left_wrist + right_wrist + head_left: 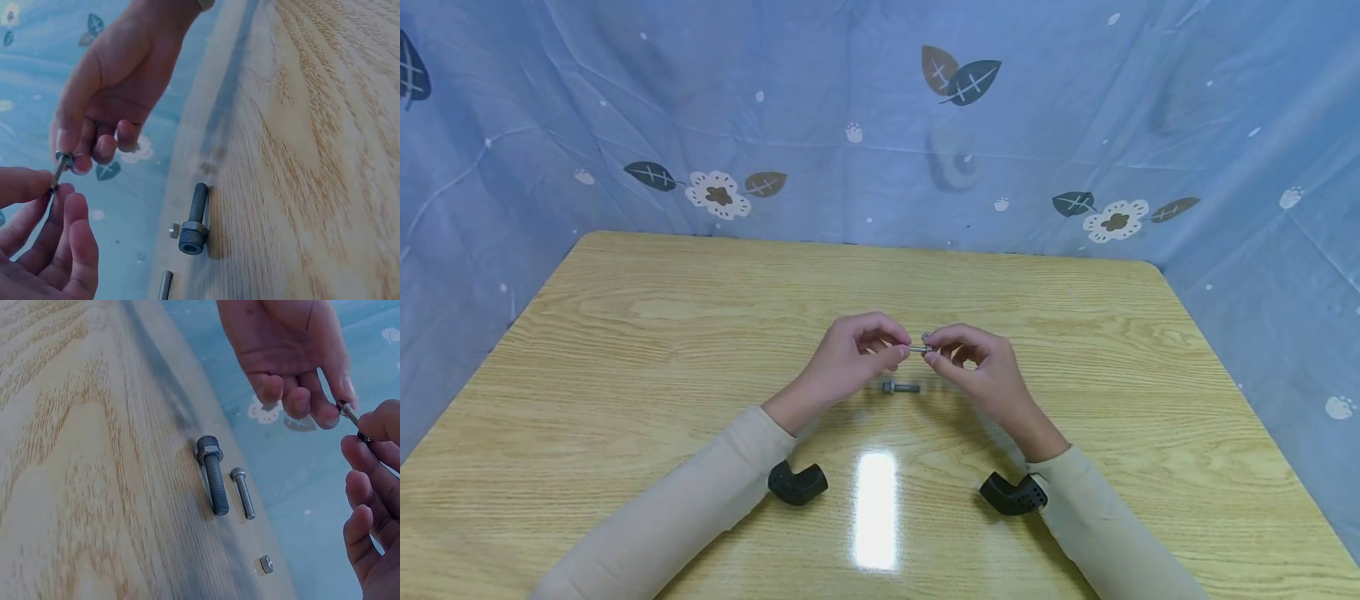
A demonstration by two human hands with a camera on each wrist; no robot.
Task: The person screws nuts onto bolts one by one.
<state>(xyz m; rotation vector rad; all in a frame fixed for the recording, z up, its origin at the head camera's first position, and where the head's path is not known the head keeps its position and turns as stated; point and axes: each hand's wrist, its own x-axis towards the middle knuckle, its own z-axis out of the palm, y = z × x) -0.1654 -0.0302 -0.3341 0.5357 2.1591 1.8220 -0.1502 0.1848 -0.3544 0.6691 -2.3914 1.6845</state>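
Hands (852,354) (988,364) pinching likely screw (352,415), thicker bolt (214,479) nearby

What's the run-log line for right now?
left hand: pinches one end of held bolt | right hand: pinches other end | table: large bolt with fitted nut, small bolt, loose nut

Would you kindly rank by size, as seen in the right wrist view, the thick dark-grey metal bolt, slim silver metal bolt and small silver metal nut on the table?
1. Thick dark-grey metal bolt, longest and widest
2. Slim silver metal bolt, shorter and thinner
3. Small silver metal nut, shortest
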